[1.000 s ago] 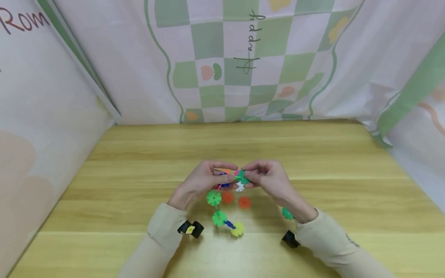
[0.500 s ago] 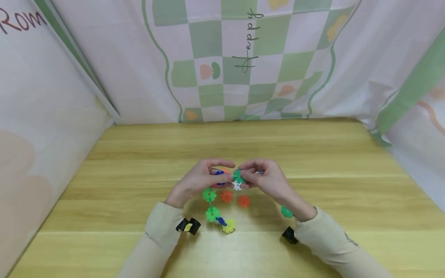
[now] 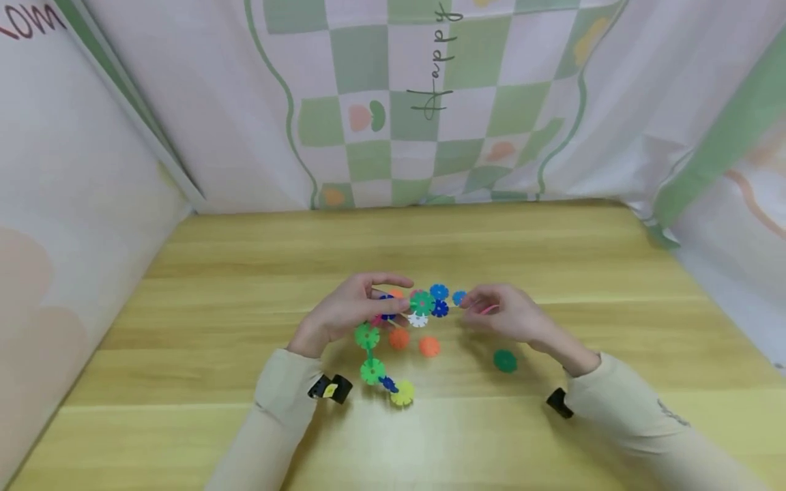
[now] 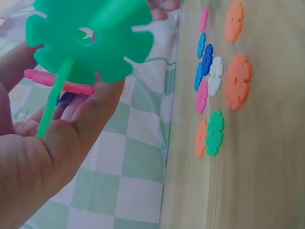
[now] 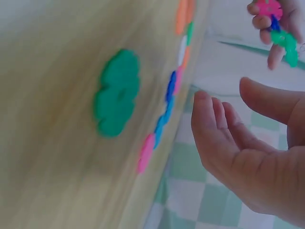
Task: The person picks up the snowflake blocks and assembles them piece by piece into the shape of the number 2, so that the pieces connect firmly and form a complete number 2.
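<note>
In the head view, linking seems in hand, the left hand point(image 3: 344, 305) pinching a multicoloured chain of round, notched plastic discs point(image 3: 372, 372) above the wooden table point(image 3: 184, 416), the next move likely calling for one of the loose notched discs point(image 3: 439, 309); in the left wrist view, the chain's green disc point(image 4: 105, 51) looks flat, with a centre hole; in the right wrist view, the right hand point(image 5: 257, 171) is empty, thumb and fingers parted.

Right hand point(image 5: 257, 162) apart from green disc point(image 5: 118, 93) on tabletop point(image 5: 52, 119).

Pale wood-grain tabletop point(image 3: 245, 259), white cloth backdrop point(image 3: 227, 123) behind its far edge, green-and-white checkerboard print point(image 3: 359, 61) with vertical "Happy" lettering point(image 3: 437, 56), wavy green line point(image 3: 290, 109) bordering it, white left side panel point(image 3: 92, 157) with partly cropped brown lettering point(image 3: 29, 20), broad green band point(image 3: 724, 129) at right.
</note>
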`<state>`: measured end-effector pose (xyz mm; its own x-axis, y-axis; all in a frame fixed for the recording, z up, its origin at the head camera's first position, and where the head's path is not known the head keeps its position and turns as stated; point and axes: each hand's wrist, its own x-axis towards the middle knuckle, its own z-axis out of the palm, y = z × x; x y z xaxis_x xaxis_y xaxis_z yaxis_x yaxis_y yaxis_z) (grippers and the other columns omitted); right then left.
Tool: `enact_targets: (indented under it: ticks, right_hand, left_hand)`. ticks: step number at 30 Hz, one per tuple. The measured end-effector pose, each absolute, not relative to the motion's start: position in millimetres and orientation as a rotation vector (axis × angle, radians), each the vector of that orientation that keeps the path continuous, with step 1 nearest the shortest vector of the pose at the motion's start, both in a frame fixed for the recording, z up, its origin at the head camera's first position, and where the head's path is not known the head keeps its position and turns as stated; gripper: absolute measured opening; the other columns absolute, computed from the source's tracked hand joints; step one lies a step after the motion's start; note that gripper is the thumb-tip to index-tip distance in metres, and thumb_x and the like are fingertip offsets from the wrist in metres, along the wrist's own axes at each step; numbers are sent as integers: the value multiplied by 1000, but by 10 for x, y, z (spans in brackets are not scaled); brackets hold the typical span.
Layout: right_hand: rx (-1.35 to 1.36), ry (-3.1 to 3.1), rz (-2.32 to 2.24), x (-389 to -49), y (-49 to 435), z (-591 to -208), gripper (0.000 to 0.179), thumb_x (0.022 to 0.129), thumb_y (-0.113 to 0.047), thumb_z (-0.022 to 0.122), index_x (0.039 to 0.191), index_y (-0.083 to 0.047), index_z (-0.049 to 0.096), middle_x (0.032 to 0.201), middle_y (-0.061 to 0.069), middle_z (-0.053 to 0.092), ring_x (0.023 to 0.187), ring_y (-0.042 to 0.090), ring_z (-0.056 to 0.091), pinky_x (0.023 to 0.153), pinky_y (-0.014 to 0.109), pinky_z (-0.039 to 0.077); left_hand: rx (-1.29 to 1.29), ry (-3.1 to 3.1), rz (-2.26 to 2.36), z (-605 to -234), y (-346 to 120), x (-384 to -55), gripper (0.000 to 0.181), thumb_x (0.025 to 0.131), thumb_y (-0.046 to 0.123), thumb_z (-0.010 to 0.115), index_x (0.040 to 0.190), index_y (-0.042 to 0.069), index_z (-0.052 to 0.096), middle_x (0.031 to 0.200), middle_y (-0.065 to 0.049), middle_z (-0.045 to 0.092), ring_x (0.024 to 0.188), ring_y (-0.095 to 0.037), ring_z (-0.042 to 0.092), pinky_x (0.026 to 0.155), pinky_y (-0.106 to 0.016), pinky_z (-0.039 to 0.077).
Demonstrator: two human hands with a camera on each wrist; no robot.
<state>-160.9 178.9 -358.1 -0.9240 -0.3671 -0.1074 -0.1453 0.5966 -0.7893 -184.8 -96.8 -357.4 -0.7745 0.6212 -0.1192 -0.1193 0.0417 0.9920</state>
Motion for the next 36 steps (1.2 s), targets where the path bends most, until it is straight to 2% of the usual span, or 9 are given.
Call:
enact_targets:
  ticks: [5,10,15,19,22,25,31,36]
  right_hand:
    - [-380,2490,-1238,-1594,1921,-3621,25,81,3,71,103,8,61,96,14,65,90,24,62,79,36,54]
    - [-362,2442,-1131,-1565,2033,-3636,26,74,6,74,97,4,61,92,12,63,84,22,62,76,33,55]
    - [-427,2442,-1008,-1544,2127,-3668,28,69,4,77,92,0,62,83,8,60,77,20,56,68,28,52]
    - [-456,2477,-917,-1529,2158,-3710,33,66,0,82,90,-3,61,78,5,56,71,17,51,61,27,47]
    - [-466,2496,-879,-1520,2168,-3725,34,66,-1,84,90,-5,60,77,5,54,70,17,48,59,29,44]
    - [-485,2525,-849,-1504,2167,-3727,33,66,-1,84,88,-7,60,76,4,53,69,17,46,59,29,42]
    - [-509,2556,-838,-1452,2158,-3716,30,66,-1,82,84,-8,59,74,3,54,69,17,47,60,30,42]
    - [-498,2545,-921,-1413,2159,-3701,20,76,4,72,86,-6,58,74,2,62,66,15,52,57,27,43]
  left_hand:
    - [507,1781,1791,-3561,-998,-1846,39,93,3,62,131,1,53,103,-34,64,91,-39,67,87,-59,47]
    - [505,1779,1792,-3558,-1020,-1850,39,93,2,61,131,0,53,103,-34,64,91,-38,68,87,-57,48]
    - [516,1782,1783,-3557,-1025,-1852,39,93,2,61,131,0,52,104,-34,64,95,-45,64,87,-56,49]
    - [523,1783,1776,-3553,-1021,-1852,39,94,3,60,132,0,52,105,-32,65,92,-39,67,88,-55,49]
    - [524,1779,1777,-3550,-1017,-1851,38,94,3,59,132,0,52,110,-33,63,92,-38,68,88,-55,49]
    - [530,1772,1781,-3550,-1011,-1850,37,95,3,58,132,-1,52,113,-34,61,96,-43,65,87,-53,50]
    - [562,1767,1779,-3554,-994,-1845,40,95,3,58,133,-5,50,107,-30,65,96,-45,64,86,-51,52]
    - [579,1776,1767,-3553,-979,-1832,40,95,4,58,133,-4,50,107,-31,65,97,-46,63,84,-42,55]
